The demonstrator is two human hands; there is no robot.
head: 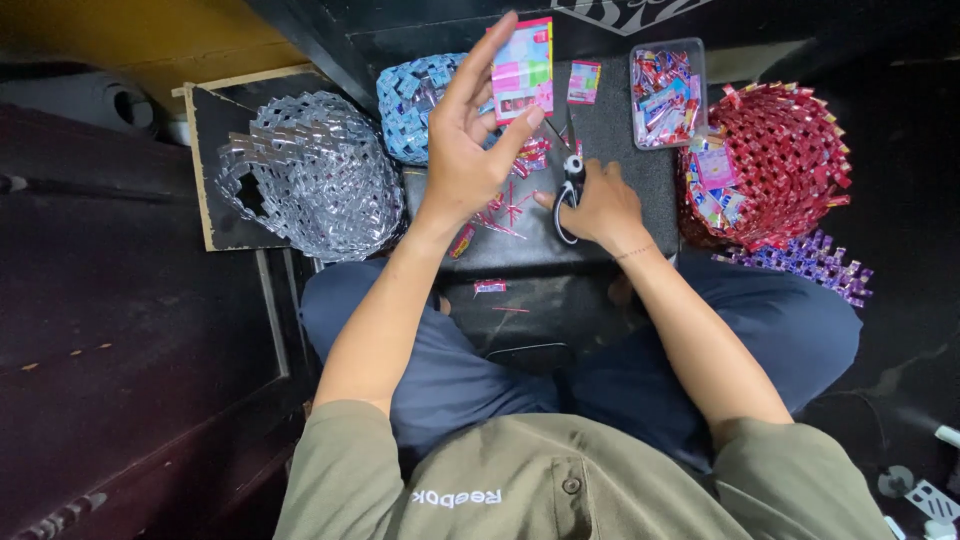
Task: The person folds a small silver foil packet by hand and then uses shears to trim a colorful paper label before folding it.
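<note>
My left hand (470, 140) is raised and pinches a pink flattened wrapper (522, 70) between thumb and fingers. Lower to the right, my right hand (598, 205) grips a pair of scissors (571, 185) with black-and-white handles, blades pointing away over a black board (640, 190) on my lap. Thin red and pink offcuts (505, 212) lie on the board under my left hand. A second small pink wrapper (584, 82) lies flat beyond the scissors.
A clear plastic box (668, 93) of folded wrappers stands at the back. Woven wrapper baskets surround the board: silver (310, 175) left, blue (412, 100) behind, red (775, 165) right. A purple woven strip (815, 262) lies by my right knee.
</note>
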